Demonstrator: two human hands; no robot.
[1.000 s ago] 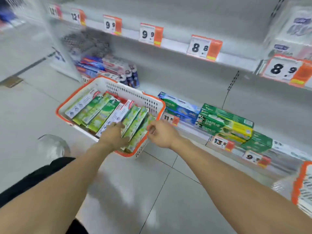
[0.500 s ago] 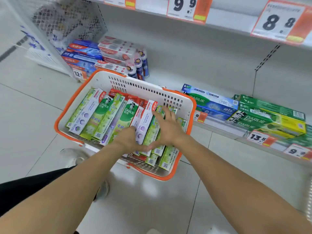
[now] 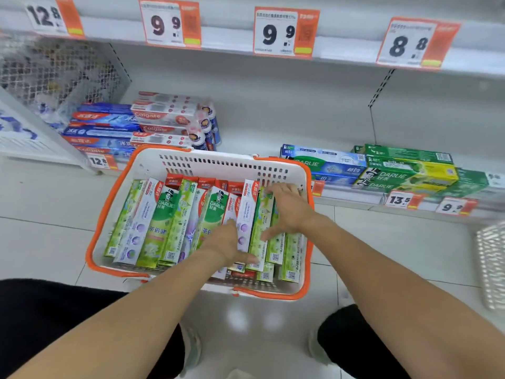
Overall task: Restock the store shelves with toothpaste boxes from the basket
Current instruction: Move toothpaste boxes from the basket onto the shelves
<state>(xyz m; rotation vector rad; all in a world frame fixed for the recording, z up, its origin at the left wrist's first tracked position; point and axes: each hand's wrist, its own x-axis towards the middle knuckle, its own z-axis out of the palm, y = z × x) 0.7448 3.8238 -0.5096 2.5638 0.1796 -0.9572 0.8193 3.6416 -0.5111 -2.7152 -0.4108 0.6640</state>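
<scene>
A white basket with an orange rim (image 3: 207, 166) stands on the floor in front of the bottom shelf (image 3: 259, 132). Several toothpaste boxes (image 3: 164, 222) fill it, mostly green, with some white-purple and red ones. Both my hands are inside it. My left hand (image 3: 226, 242) lies palm down near the front, fingers across a white-purple box (image 3: 247, 212). Just right of it, my right hand (image 3: 287, 209) is spread over the green boxes (image 3: 261, 225) at the right side, thumb and fingers apart. No box is lifted.
On the bottom shelf, Colgate boxes (image 3: 164, 116) and blue boxes (image 3: 103, 127) are stacked at the left, and Darlie boxes (image 3: 404, 173) at the right, with bare shelf between. The shelf above carries price tags (image 3: 284, 31). A wire mesh rack (image 3: 54, 75) stands far left.
My view has come closer and lower over the basket. Both hands went from its near rim into it, and the right hand slid further right over the green boxes.
</scene>
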